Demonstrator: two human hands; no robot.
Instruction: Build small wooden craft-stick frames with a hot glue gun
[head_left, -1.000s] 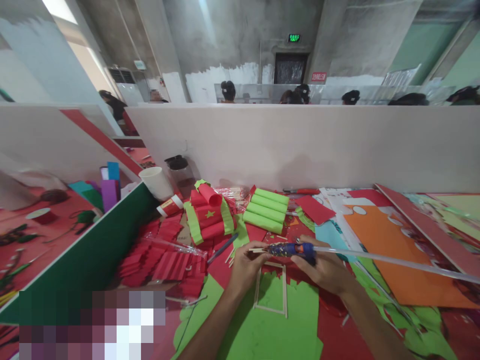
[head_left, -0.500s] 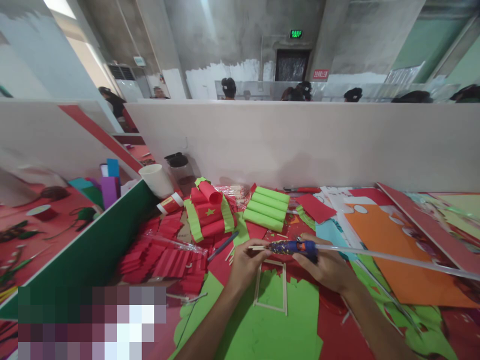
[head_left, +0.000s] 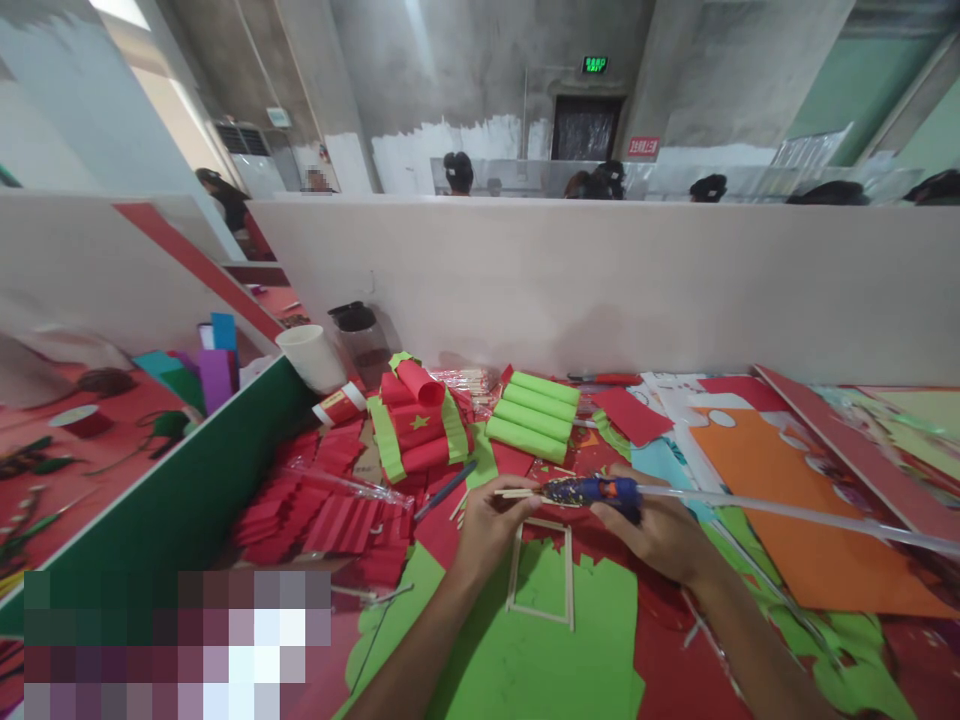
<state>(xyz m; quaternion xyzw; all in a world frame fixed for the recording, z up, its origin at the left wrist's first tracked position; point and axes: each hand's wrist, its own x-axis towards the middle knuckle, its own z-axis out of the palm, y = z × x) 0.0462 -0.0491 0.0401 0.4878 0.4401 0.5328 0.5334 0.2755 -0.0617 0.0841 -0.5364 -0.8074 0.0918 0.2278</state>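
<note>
My left hand (head_left: 491,525) pinches thin wooden sticks (head_left: 517,493) between thumb and fingers. Wrapped in my right hand (head_left: 660,530) is a dark blue glue gun (head_left: 592,490), its nozzle pointing left at the sticks. A long translucent glue stick (head_left: 787,513) runs out of the gun's back toward the right. Below my hands, a rectangular frame of wooden sticks (head_left: 570,580) lies on green paper (head_left: 592,660).
Behind my hands are a rolled green paper piece (head_left: 532,415) and a red-green paper model (head_left: 420,425). Folded red paper (head_left: 337,525) lies left, beside a green divider (head_left: 172,480). Orange paper (head_left: 757,490) lies right. People's heads show beyond a white partition (head_left: 525,290).
The glue gun and my right hand have shifted slightly right, away from my left fingers. My left hand has hardly moved.
</note>
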